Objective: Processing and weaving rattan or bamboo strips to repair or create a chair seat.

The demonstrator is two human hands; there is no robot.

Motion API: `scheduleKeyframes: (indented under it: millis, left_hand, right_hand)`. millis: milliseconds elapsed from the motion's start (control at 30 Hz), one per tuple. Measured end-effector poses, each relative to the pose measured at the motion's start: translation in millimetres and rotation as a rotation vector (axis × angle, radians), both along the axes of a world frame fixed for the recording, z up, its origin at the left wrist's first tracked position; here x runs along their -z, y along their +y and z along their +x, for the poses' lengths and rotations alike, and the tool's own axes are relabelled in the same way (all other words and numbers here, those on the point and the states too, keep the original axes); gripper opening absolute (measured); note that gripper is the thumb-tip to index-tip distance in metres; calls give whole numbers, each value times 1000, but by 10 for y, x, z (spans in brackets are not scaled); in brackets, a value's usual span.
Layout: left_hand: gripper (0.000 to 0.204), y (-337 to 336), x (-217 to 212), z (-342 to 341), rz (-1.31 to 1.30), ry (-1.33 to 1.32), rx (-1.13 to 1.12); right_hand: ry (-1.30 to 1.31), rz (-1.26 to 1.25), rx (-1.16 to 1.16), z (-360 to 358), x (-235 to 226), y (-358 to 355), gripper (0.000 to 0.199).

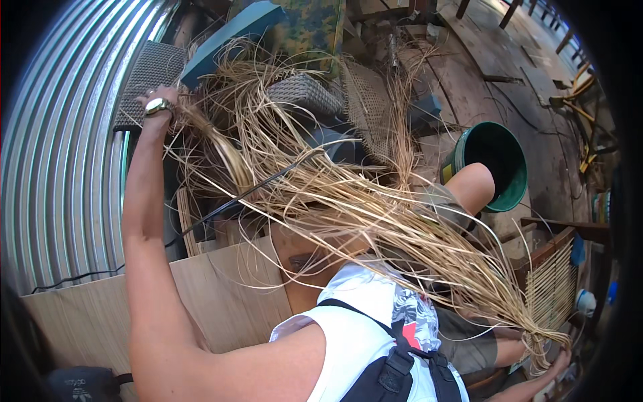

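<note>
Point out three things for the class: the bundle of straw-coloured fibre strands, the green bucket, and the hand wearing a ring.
Bundle of fibre strands (375,208), head view, on the middle of the long sheaf.
Green bucket (514,194), head view, on its right rim.
Left hand (159,107), head view, on the knuckles by the ring.

Long pale straw-coloured fibre bundle (348,201) is covering the left hand's (159,107) fingertips and hiding the palm beneath. Right hand (559,365) is getting cut off at the lower edge; fingers are blurring behind the knotted fibre end.
</note>
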State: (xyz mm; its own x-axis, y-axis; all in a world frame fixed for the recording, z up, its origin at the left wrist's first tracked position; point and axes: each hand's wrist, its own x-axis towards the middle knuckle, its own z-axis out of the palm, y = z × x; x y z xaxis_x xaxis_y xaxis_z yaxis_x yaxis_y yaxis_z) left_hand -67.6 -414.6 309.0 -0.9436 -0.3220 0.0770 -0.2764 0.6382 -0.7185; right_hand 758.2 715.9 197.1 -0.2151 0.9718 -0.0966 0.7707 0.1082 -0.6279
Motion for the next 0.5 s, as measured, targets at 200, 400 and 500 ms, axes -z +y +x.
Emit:
scheduleKeyframes:
  millis: [200, 400, 500]
  left_hand:
    - [39, 1486, -266, 352, 537, -119, 547]
    - [39, 1924, 471, -561, 1075, -330, 831]
    - [48, 782, 1290, -910, 982, -362, 764]
  right_hand:
    - [-230, -108, -135, 95, 54, 317, 48]
    - [-236, -258, -290, 605, 259, -552, 67]
    - [-722, 283, -483, 313, -880, -367, 67]
